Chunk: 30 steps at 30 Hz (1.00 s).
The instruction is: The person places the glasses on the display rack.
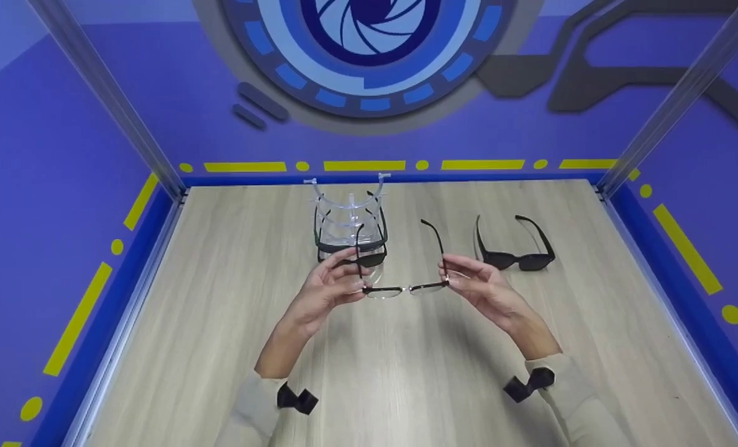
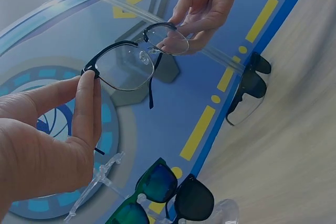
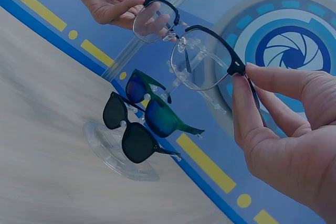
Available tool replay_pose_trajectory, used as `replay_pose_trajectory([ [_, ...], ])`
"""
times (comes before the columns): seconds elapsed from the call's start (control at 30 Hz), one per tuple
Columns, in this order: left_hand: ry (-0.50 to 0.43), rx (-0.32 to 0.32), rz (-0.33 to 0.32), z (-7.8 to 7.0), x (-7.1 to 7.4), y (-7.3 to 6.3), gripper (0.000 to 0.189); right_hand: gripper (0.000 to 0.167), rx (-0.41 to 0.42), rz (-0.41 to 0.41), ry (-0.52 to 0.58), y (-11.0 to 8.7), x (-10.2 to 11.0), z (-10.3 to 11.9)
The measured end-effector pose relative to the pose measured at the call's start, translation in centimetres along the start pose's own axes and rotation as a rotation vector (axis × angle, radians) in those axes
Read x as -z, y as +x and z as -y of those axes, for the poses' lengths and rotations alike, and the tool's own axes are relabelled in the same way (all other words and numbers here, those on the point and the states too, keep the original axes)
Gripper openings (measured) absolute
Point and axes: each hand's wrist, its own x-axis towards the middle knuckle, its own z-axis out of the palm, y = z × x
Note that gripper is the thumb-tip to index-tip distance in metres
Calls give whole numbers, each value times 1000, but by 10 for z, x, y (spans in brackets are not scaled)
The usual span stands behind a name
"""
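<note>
Holding clear-lens glasses [image 1: 383,288], ends pinched by left hand [image 1: 324,290] and right hand [image 1: 488,290]; next move likely calls for level steering near the stand [image 1: 352,215] beyond the left hand.

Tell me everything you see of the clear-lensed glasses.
The clear-lensed glasses have black upper rims, thin metal-looking lower rims and bridge, and clear nose pads. Both slim black temples are unfolded, pointing away from the person. Held above the table, they are pinched near one hinge by the left hand and near the other by the right hand.
</note>
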Motion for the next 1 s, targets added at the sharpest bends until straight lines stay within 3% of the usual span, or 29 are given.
replay_pose_trajectory([
  [0.5,0,-34,-39,-14,19,-12,77,45,-39,7,-40,23,-19,-1],
  [1.0,30,-40,-69,-29,38,-15,75,46,-67,-13,-91,46,-38,2],
])
